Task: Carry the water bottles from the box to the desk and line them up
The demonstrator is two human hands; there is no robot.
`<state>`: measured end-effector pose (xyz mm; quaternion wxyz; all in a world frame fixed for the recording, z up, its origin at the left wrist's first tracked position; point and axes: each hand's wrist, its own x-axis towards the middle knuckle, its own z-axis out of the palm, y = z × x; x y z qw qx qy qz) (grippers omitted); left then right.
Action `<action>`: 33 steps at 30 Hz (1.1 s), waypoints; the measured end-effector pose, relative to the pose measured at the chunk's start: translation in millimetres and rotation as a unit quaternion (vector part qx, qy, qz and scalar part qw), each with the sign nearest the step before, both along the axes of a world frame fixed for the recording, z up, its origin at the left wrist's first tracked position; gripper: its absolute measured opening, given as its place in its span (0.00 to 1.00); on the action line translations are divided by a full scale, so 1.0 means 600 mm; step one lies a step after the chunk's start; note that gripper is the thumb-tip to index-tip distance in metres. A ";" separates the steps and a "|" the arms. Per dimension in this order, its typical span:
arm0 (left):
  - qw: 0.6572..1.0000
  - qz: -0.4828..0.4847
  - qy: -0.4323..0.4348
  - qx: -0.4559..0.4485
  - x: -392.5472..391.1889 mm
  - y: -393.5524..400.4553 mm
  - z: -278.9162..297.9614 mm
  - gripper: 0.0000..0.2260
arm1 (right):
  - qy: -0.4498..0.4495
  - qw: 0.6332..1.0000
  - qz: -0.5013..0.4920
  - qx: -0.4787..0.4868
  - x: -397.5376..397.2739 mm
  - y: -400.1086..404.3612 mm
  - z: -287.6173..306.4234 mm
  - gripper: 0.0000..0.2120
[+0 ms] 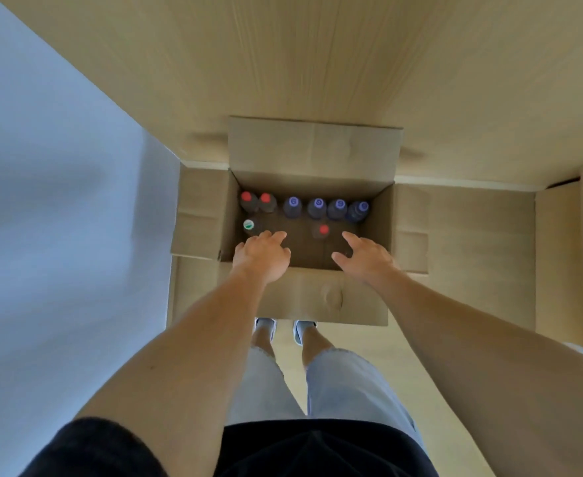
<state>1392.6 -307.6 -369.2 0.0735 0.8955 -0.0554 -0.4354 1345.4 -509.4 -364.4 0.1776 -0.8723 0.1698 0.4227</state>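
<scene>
So the open box (312,215) sits on the floor right up against the desk (317,63), its far flap lying on the desk edge. Inside the box, six bottles (303,205) stand along the far wall, one bottle (249,226) at the left wall, another (321,231) nearer the middle.

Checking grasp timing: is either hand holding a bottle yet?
No: left hand and right hand reach into the box, fingers spread, empty.

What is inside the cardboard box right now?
Eight capped bottles stand in the cardboard box: three red caps, four blue, one white-green cap. Both hands cover the near floor.
</scene>
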 end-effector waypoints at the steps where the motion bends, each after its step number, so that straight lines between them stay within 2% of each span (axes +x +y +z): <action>1: 1.000 -0.003 0.005 -0.002 0.004 -0.004 -0.018 0.23 | 0.005 1.000 -0.009 0.001 0.003 -0.003 -0.016 0.32; 10: 0.999 -0.044 0.014 -0.018 0.022 -0.031 -0.194 0.23 | 0.027 0.999 -0.042 -0.012 -0.011 0.021 -0.185 0.31; 19: 0.998 -0.058 0.038 -0.008 0.054 -0.024 -0.324 0.23 | 0.039 0.997 -0.060 -0.018 0.000 0.016 -0.322 0.31; 33: 0.987 -0.049 0.082 0.133 0.095 0.030 -0.426 0.21 | 0.050 0.996 -0.066 -0.041 0.027 -0.048 -0.417 0.30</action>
